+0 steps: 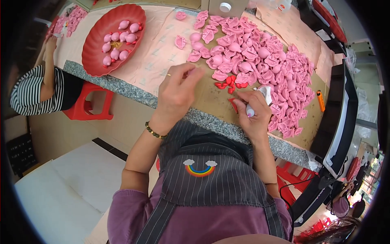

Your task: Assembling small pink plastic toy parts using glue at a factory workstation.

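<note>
My left hand [175, 95] is raised over the table's near edge, thumb and fingertips pinched together. Its fingertips are blurred, and whatever lies between them is hard to make out. To the right, my right hand [256, 116] is closed around a small pale tube [250, 110], mostly hidden in the palm. A thin red piece [233, 105] shows beside its fingertips. Several small glossy red parts [231, 82] lie just beyond that hand. Behind them spreads a large heap of pink moulded shell pieces [260, 61]. A crumpled white scrap [265, 94] is against the heap.
A red scalloped dish [91, 61] with several pink rounded figures sits at the left. An orange lighter-like object [320, 101] lies right of the heap, near a black-framed panel [337, 118]. Another person in a striped top [38, 89] works at far left by a red stool [91, 101].
</note>
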Motion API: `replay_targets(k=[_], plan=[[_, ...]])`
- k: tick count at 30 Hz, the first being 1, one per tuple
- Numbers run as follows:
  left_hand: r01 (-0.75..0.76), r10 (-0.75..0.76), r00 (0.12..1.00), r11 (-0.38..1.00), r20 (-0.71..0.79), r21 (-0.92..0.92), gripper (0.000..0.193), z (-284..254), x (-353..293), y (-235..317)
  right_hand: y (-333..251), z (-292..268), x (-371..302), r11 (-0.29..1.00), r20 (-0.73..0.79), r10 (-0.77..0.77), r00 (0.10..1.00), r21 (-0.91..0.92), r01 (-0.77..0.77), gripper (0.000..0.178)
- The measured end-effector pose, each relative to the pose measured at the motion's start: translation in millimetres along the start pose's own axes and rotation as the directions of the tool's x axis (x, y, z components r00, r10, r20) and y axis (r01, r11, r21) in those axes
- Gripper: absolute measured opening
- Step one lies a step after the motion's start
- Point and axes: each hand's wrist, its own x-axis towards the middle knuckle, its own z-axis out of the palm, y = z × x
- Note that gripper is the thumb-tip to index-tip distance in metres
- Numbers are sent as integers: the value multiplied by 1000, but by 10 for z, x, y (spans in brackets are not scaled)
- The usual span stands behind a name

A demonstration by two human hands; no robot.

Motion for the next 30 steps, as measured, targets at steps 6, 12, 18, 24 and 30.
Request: replay_targets(k=[6, 12, 18, 24, 30], plan=[[-168, 166, 978, 986, 126, 5, 28, 7, -271, 34, 32, 25, 19, 999, -14, -42, 999, -28, 42, 17], [-81, 73, 967, 996, 244, 25, 34, -14, -104, 87, -50, 104, 129, 968, 81, -57, 995, -240, 75, 22], [282, -213, 954, 874, 209, -396, 21, -89, -118, 1, 17, 105, 97, 953, 54, -110, 992, -278, 121, 17], [526, -415, 761, -57, 499, -849, 28, -97, -217, 127, -39, 112, 146, 953, 73, -109, 991, -276, 125, 18], [525, -322, 734, -289, 597, -801, 32, -26, -255, 282, -2, 115, 107, 930, 101, -82, 992, -350, 112, 21]])
